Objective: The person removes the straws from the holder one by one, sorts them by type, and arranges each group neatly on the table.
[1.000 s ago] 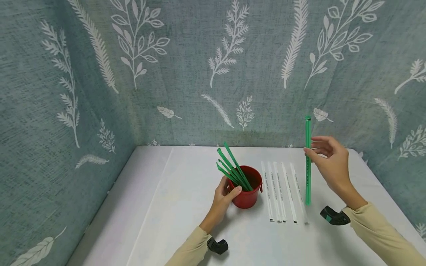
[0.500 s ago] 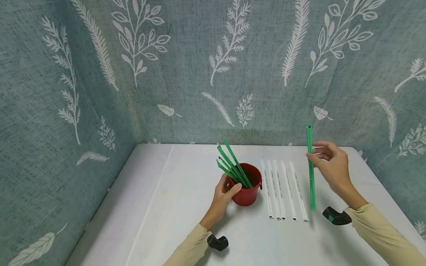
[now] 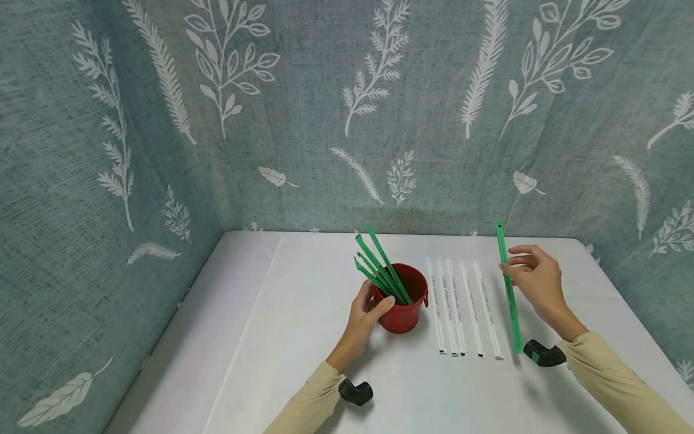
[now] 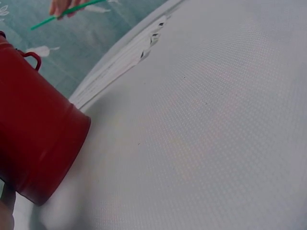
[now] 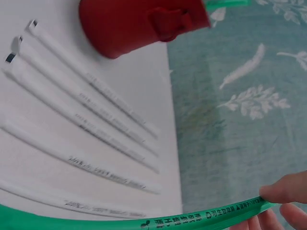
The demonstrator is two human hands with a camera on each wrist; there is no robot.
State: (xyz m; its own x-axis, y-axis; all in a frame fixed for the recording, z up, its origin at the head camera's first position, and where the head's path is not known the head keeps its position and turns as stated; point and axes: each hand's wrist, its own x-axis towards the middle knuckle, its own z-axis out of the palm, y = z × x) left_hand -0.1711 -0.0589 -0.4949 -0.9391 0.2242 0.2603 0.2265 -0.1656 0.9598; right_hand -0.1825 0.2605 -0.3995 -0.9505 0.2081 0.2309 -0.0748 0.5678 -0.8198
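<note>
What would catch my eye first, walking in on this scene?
Probably the red bucket mid-table, bristling with green straws and gripped by the left hand. Next, the right hand pinching one long green straw beside a tidy row of white wrapped straws.

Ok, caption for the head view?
Left hand grips red bucket; right hand pinches green straw beside white straws.
</note>
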